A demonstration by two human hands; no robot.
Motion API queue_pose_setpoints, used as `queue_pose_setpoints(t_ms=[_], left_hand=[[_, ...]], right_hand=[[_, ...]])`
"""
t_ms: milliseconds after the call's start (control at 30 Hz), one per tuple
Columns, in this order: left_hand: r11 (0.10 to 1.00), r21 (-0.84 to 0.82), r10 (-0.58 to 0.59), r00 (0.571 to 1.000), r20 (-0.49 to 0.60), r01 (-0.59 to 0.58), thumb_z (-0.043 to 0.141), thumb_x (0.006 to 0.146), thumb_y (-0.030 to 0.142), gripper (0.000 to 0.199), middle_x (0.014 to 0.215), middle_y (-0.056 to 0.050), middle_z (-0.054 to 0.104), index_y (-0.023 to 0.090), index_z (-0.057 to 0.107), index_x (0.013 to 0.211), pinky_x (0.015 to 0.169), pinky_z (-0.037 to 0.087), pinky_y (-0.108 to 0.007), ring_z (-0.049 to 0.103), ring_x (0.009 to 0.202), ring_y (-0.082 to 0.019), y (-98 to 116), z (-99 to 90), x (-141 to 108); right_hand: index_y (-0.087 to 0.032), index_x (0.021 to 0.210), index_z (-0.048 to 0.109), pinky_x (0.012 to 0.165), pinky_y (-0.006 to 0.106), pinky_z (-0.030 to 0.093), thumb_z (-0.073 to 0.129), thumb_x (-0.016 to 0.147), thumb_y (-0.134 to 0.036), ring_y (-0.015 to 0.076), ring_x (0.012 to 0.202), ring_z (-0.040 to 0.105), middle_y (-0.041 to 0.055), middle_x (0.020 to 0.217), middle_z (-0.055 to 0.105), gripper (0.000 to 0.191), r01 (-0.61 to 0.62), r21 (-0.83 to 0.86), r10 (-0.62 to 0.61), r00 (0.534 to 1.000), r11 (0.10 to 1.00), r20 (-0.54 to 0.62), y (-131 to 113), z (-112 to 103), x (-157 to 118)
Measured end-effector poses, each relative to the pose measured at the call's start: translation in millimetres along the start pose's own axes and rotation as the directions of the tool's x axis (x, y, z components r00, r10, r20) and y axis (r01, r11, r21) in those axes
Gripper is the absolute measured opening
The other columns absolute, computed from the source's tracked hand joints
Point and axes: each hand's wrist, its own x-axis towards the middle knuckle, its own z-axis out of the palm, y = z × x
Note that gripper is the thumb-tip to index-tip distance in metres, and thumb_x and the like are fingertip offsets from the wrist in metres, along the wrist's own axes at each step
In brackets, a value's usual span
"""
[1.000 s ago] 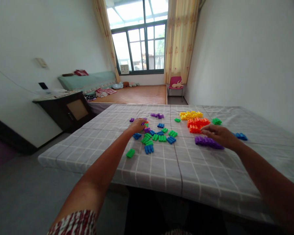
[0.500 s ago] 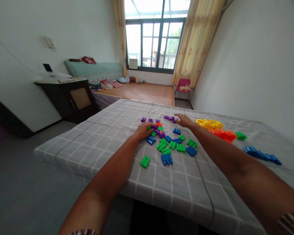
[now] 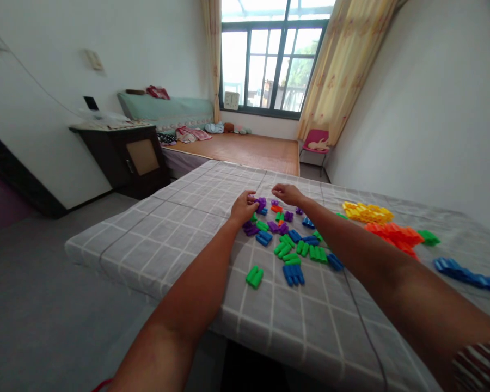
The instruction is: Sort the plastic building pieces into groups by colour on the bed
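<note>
While the left hand [image 3: 244, 208] stretches to the far side of the scattered pieces, its thumb and fingers are closed on a purple block [image 3: 261, 204], whose ribbed end shows past the fingertips. The right hand [image 3: 288, 193] is just to the right and slightly farther back, its fingers curled and turned toward the left one; whether they pinch anything, I cannot tell. A small purple piece [image 3: 274, 202] lies just on the near side of the right hand, with an orange piece [image 3: 276, 209] next to it.

All of these are on a table spread with a grey checked cloth [image 3: 179, 228]. Close to the left wrist lie dark purple pieces [image 3: 251, 230], a blue piece [image 3: 263, 238] and, to their right, a purple cluster [image 3: 277, 227]. Nearer the person, green pieces [image 3: 285, 246] (each a few short tubes joined side by side) mix with blue ones; a blue block [image 3: 294, 275] stands out at the near edge of that group, and a lone green block [image 3: 255, 276] is apart to its left.

Beyond the right forearm are a yellow group [image 3: 367, 212], an orange group [image 3: 394, 236], a green cluster [image 3: 428, 238] and a long blue row [image 3: 469, 276]. A low bed [image 3: 245, 149] and a pink chair [image 3: 317, 137] stand below the window [image 3: 269, 65].
</note>
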Motion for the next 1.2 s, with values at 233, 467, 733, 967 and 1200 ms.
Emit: queue_pose_setpoints(t_ms=[233,467,733,967,1200], left_hand=[[0.987,-0.146,-0.067,0.998,-0.020,0.063,0.061,0.073,0.015,0.035,0.090,-0.006,0.068,0.014,0.064,0.108,0.068,0.052,-0.025,0.065,0.072,-0.013,-10.9,-2.8,-0.6],[0.990,-0.142,0.001,1.000,0.021,0.002,0.063,0.073,0.026,0.027,0.083,-0.007,0.071,0.013,0.066,0.096,0.072,0.052,-0.029,0.066,0.075,-0.017,-3.7,-9.6,-2.3],[0.995,-0.096,-0.004,0.995,-0.099,-0.006,0.060,0.074,0.030,0.030,0.092,-0.006,0.068,0.015,0.057,0.100,0.057,0.052,-0.025,0.065,0.065,-0.013,13.2,-20.6,-9.1],[0.971,-0.238,0.071,0.985,0.154,-0.033,0.066,0.068,0.027,0.043,0.088,-0.004,0.071,0.016,0.062,0.109,0.064,0.054,-0.026,0.066,0.070,-0.014,101.1,10.7,-12.7],[0.964,-0.266,0.156,0.870,0.467,-0.030,0.077,0.062,0.032,0.049,0.092,-0.008,0.073,0.013,0.068,0.105,0.073,0.053,-0.032,0.066,0.078,-0.017,164.1,123.2,-69.4]], right_hand=[[-0.021,0.120,0.063,0.085,0.032,0.047,0.062,0.082,-0.020,0.0221,0.095,0.065,0.0074,0.109,0.070,0.038,0.081,0.125,-0.101,0.980,0.989,0.169,-36.6,34.0,13.1],[-0.020,0.095,0.068,0.081,0.033,0.050,0.071,0.074,-0.030,0.0202,0.086,0.065,0.0044,0.090,0.071,0.023,0.114,0.335,-0.115,0.993,0.935,-0.017,-33.8,-26.3,-38.7],[-0.022,0.105,0.056,0.065,0.030,0.056,0.065,0.079,-0.051,0.0151,0.076,0.067,0.0076,0.105,0.070,0.039,-0.094,0.810,0.256,0.964,0.579,-0.071,32.4,-117.4,-214.2],[-0.024,0.111,0.062,0.066,0.029,0.056,0.065,0.076,-0.048,0.0165,0.083,0.066,0.0082,0.112,0.069,0.043,-0.306,0.811,0.668,0.732,0.499,-0.134,133.4,-157.3,-364.6],[-0.022,0.110,0.066,0.085,0.038,0.056,0.059,0.081,-0.039,0.0200,0.095,0.067,0.0098,0.114,0.068,0.034,-0.293,0.856,0.648,0.759,0.427,-0.063,161.2,-128.1,-422.9]])
